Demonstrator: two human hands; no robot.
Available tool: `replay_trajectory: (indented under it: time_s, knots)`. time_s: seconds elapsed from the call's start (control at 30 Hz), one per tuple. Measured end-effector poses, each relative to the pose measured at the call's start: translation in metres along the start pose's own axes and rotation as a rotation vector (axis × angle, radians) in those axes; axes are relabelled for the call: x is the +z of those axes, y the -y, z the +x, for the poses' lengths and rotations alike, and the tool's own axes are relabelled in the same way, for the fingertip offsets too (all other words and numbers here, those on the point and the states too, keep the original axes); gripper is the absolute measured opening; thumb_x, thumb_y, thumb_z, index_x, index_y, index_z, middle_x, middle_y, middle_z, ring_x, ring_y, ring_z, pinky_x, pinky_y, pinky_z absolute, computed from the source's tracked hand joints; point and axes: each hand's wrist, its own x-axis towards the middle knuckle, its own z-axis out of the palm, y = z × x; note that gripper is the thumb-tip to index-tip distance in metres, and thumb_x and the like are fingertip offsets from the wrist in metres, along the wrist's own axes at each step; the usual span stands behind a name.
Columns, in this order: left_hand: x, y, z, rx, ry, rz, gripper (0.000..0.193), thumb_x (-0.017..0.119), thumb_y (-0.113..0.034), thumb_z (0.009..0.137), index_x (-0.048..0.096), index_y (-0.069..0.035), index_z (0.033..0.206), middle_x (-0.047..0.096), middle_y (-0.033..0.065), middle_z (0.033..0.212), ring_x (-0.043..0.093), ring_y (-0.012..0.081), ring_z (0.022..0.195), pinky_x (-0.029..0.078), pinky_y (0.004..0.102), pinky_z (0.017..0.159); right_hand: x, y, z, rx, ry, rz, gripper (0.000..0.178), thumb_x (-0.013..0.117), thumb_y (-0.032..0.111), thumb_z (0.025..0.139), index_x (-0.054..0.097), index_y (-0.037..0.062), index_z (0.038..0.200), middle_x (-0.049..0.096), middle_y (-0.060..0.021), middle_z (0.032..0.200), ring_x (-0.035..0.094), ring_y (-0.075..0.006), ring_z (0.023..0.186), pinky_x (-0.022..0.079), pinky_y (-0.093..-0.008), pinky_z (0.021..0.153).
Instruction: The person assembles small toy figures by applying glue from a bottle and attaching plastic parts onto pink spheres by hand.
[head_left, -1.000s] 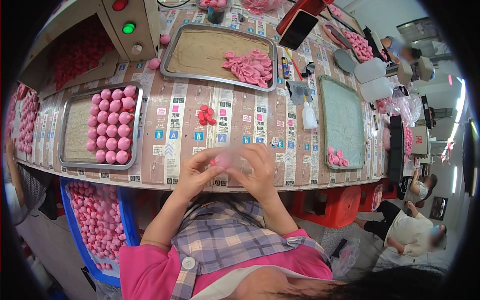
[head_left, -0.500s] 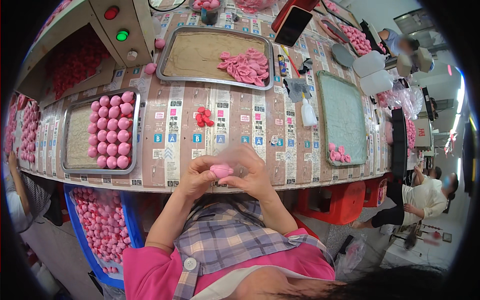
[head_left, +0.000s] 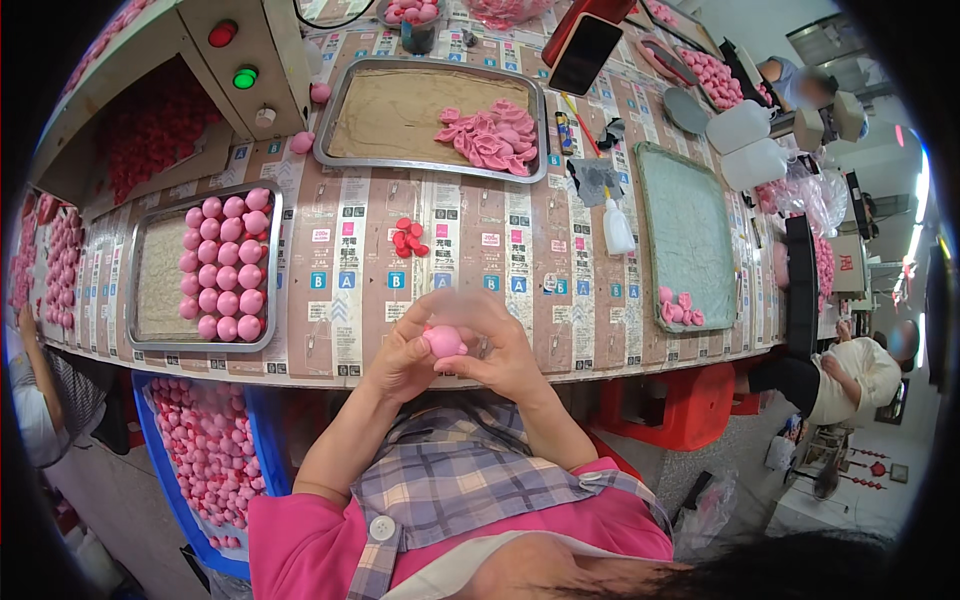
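Note:
Between my two hands, just over the table's near edge, is a small pink ball [head_left: 445,342] with a bit of red at its upper left. My left hand [head_left: 400,350] grips it from the left, thumb against its side. From the other side my right hand [head_left: 497,345] closes on it, thumb at its lower edge; the upper fingers of both hands are blurred. Beyond them several small red pieces [head_left: 408,238] lie in a pile. A metal tray [head_left: 160,280] at the left holds rows of similar pink balls with red bits.
A lined metal tray [head_left: 385,110] at the back holds limp pink pieces [head_left: 490,137]. To the right are a green-lined tray [head_left: 690,230], a white squeeze bottle [head_left: 618,228] and a phone [head_left: 585,55]. A blue crate [head_left: 160,450] of pink balls stands lower left, a red stool [head_left: 680,410] right.
The pink ball has turned in my fingers: its seam line has gone from view and a red bit now shows. At the right, another person has bent over.

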Motion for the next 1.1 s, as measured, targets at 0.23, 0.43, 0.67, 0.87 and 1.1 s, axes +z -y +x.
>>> replay_trajectory:
  time_s: [0.23, 0.43, 0.67, 0.87, 1.1]
  knots:
    - [0.001, -0.001, 0.004, -0.032, 0.129, -0.055, 0.061, 0.064, -0.024, 0.073, 0.035, -0.012, 0.124, 0.053, 0.0118, 0.097, 0.053, 0.0181, 0.087, 0.042, 0.0313, 0.080, 0.000, -0.001, -0.001, -0.001, -0.007, 0.046, 0.038, 0.074, 0.020, 0.057, 0.059, 0.0085, 0.091, 0.049, -0.0060, 0.089, 0.046, -0.0223, 0.085, 0.038, -0.0309, 0.073]
    - [0.004, -0.002, 0.003, -0.043, 0.124, -0.032, 0.059, 0.064, -0.025, 0.073, 0.036, -0.011, 0.123, 0.053, 0.0109, 0.095, 0.053, 0.0180, 0.087, 0.042, 0.0300, 0.078, -0.002, 0.002, -0.001, -0.062, -0.023, 0.000, 0.037, 0.073, 0.022, 0.058, 0.059, 0.0076, 0.089, 0.051, -0.0054, 0.084, 0.046, -0.0223, 0.084, 0.038, -0.0317, 0.073]
    - [0.002, -0.001, 0.002, -0.022, 0.135, 0.014, 0.055, 0.062, -0.024, 0.075, 0.036, -0.011, 0.122, 0.054, 0.0099, 0.092, 0.053, 0.0183, 0.087, 0.043, 0.0291, 0.077, -0.002, 0.000, 0.000, -0.114, -0.050, 0.028, 0.037, 0.073, 0.023, 0.057, 0.059, 0.0072, 0.087, 0.053, -0.0050, 0.082, 0.045, -0.0229, 0.085, 0.037, -0.0326, 0.074]
    - [0.009, 0.000, 0.002, -0.018, 0.156, 0.008, 0.057, 0.061, -0.025, 0.075, 0.033, -0.009, 0.123, 0.055, 0.0109, 0.089, 0.053, 0.0195, 0.088, 0.042, 0.0293, 0.079, -0.005, 0.001, -0.006, -0.164, -0.068, -0.063, 0.037, 0.073, 0.023, 0.058, 0.059, 0.0068, 0.088, 0.051, -0.0064, 0.088, 0.044, -0.0240, 0.088, 0.037, -0.0331, 0.075]
    - [0.010, 0.004, -0.002, 0.025, 0.144, 0.020, 0.061, 0.063, -0.030, 0.073, 0.032, -0.008, 0.121, 0.052, 0.0095, 0.086, 0.051, 0.0167, 0.083, 0.041, 0.0269, 0.078, -0.001, 0.002, -0.006, -0.182, -0.110, -0.072, 0.035, 0.071, 0.026, 0.060, 0.056, 0.0066, 0.084, 0.049, -0.0079, 0.086, 0.044, -0.0254, 0.086, 0.036, -0.0334, 0.076]
